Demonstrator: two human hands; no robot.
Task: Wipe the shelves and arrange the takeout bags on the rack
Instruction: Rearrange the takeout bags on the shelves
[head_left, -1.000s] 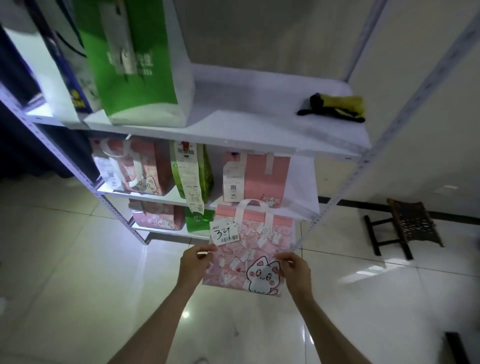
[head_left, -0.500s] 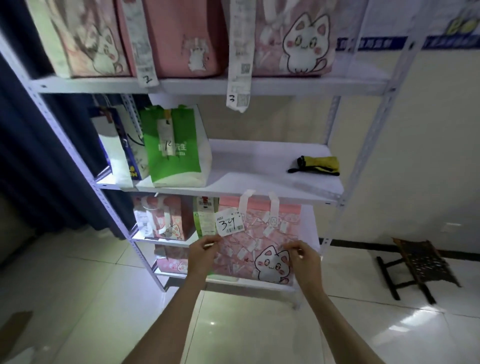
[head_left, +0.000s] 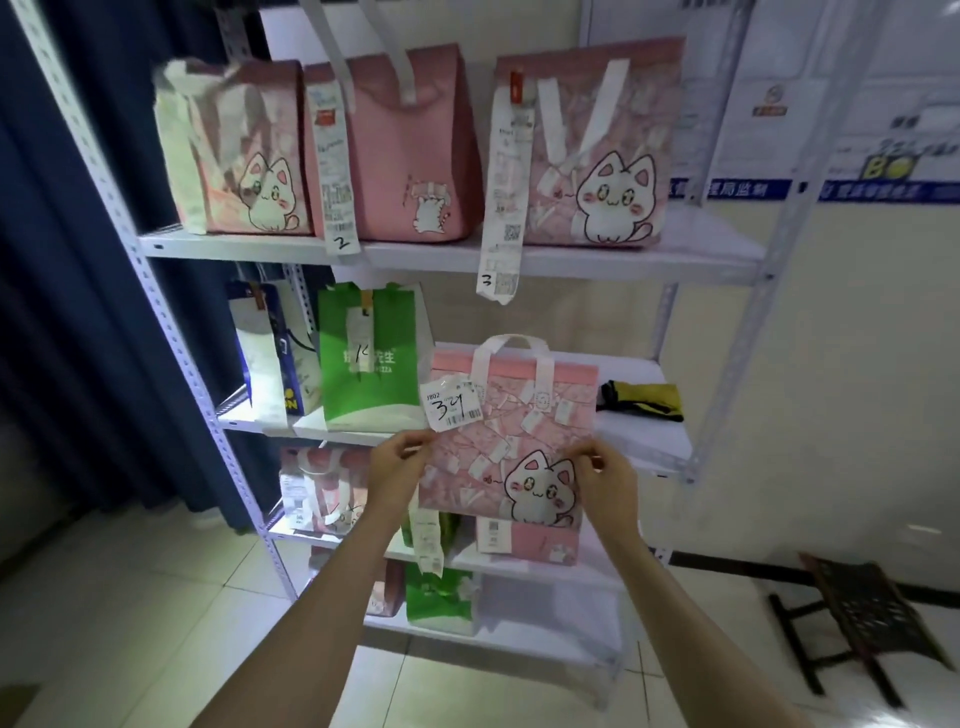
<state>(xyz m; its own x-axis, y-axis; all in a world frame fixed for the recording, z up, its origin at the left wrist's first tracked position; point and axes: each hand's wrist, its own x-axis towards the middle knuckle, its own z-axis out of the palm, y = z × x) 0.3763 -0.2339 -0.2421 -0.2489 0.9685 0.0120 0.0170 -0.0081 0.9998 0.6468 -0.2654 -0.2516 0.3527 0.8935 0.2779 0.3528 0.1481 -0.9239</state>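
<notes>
A person is holding a pink cat-print takeout bag (head_left: 511, 447) up in front of the rack's middle shelf (head_left: 639, 447), left hand (head_left: 397, 470) and right hand (head_left: 605, 480) pinching its side edges. This appears to be the arranging step; next, the bag likely needs setting upright between the green bag (head_left: 366, 358) and the yellow cloth (head_left: 644, 402).

Dark blue curtain (head_left: 67, 270) down left side of frame. Small dark woven stool (head_left: 862, 618) lower right, on pale glossy floor tiles (head_left: 130, 597). White poster (head_left: 831, 104) with blue strip and yellow logo upper right, on cream wall (head_left: 831, 364).
</notes>
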